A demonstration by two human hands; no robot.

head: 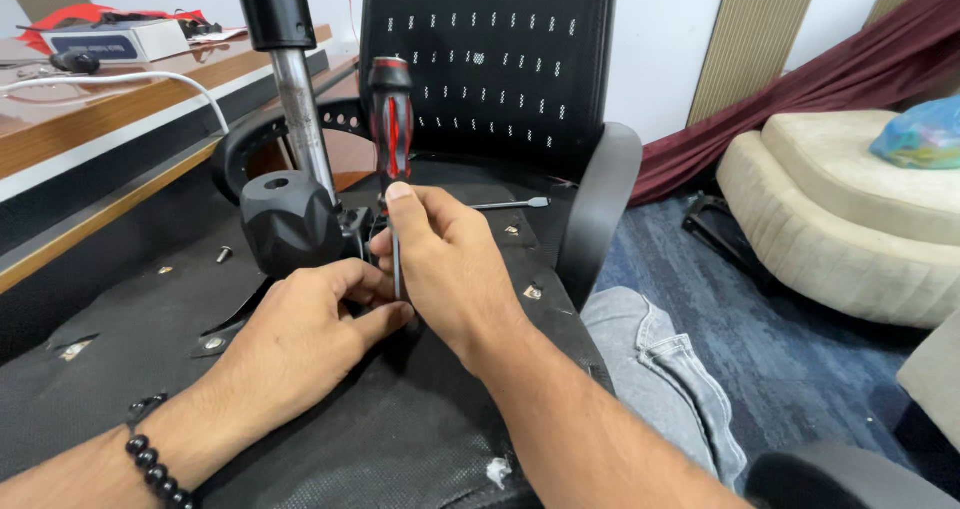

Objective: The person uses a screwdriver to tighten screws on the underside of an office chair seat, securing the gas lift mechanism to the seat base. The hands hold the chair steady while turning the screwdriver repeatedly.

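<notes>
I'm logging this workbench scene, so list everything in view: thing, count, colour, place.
screwdriver: one, red and black handle, upright at centre, held in the right hand
chair underside: one, black fabric, lying across the foreground
black knob: one, black, left of centre on the chair mechanism
gas cylinder: one, black over silver, standing up behind the knob
mesh backrest: one, black, behind the screwdriver
armrest: one, black, right of the seat
second screwdriver: one, thin metal shaft, lying on the seat base
loose screw: one, silver, on the fabric at left
desk: one, wooden, upper left
cushion seat: one, cream, right
left hand: one, at the mechanism, beaded bracelet on the wrist
right hand: one, grip around the screwdriver shaft
</notes>
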